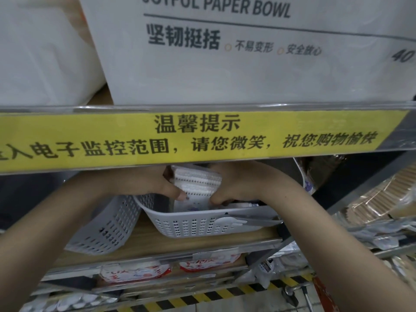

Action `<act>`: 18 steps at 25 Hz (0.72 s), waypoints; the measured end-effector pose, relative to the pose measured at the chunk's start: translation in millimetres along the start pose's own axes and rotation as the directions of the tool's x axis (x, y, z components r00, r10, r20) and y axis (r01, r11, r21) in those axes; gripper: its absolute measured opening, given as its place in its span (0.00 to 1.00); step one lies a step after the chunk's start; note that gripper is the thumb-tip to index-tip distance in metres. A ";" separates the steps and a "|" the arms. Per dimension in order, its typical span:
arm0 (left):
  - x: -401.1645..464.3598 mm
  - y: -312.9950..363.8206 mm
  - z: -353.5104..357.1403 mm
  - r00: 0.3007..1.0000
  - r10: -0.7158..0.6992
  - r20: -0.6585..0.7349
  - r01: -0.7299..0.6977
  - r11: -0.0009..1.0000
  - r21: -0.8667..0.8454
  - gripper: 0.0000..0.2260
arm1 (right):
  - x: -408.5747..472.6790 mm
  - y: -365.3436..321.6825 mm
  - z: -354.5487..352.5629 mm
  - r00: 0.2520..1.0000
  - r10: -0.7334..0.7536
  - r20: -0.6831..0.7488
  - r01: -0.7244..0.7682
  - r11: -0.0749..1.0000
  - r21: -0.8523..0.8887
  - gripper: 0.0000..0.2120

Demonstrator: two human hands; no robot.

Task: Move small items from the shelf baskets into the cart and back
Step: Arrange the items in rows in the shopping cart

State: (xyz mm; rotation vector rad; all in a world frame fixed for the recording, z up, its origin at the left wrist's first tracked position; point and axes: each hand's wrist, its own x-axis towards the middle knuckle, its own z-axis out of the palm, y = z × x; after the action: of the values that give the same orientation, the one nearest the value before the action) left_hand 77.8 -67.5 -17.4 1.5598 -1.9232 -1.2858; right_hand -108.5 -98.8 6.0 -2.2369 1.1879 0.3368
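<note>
White textured pack (198,183) is gripped w/ left hand (155,185) & right hand (234,188) over grey basket (202,224); lift-out or seat-in step, cannot be told.

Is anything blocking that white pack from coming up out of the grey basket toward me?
Yes. The left hand and right hand hold the white pack above the grey basket, but the yellow shelf strip hangs just above and in front, so it must come out underneath.
</note>
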 end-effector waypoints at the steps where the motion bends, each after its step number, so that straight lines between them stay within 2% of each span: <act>1: 0.3 -0.7 -0.2 1.000 0.016 0.016 -0.016 1.000 0.021 0.17 | 5.0 -0.1 4.8 1.000 -0.009 -0.005 0.008 0.998 -0.056 0.10; 3: 2.3 -1.2 3.4 0.999 -0.017 0.050 0.010 0.990 0.140 0.13 | 15.3 1.7 15.8 1.000 -0.009 0.014 0.011 0.991 -0.131 0.11; 4: 4.8 -2.5 6.3 0.997 -0.043 0.071 0.022 0.964 0.266 0.11 | 19.5 3.8 20.0 0.999 -0.010 0.039 0.015 0.990 -0.141 0.13; 6: 12.1 -4.4 12.4 0.989 -0.089 0.118 0.016 0.856 0.517 0.08 | 22.3 8.1 21.4 0.996 -0.030 0.087 0.038 0.995 -0.097 0.12; 7: 14.9 -4.4 16.2 0.981 -0.129 0.142 0.022 0.810 0.586 0.08 | 21.4 10.4 19.6 0.993 -0.042 0.110 0.048 0.997 -0.059 0.12; 10: 21.8 -1.1 22.4 0.943 -0.258 0.208 0.094 0.810 0.578 0.11 | 17.2 17.7 14.4 0.984 -0.065 0.166 0.060 0.998 0.033 0.10; 14: 24.3 0.1 23.6 0.929 -0.301 0.217 0.140 0.826 0.545 0.12 | 15.1 21.6 16.1 0.987 -0.084 0.139 0.077 0.996 0.050 0.11; 18: 26.3 -2.0 26.6 0.925 -0.318 0.209 0.141 0.797 0.587 0.12 | 14.0 30.2 14.9 0.994 -0.016 0.110 0.013 1.000 0.029 0.10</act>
State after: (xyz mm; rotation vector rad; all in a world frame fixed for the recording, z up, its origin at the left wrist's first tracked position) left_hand 50.6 -80.1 -39.9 2.0339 -2.5433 -1.1520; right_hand -124.6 -112.6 -23.8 -2.1724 1.1120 0.4295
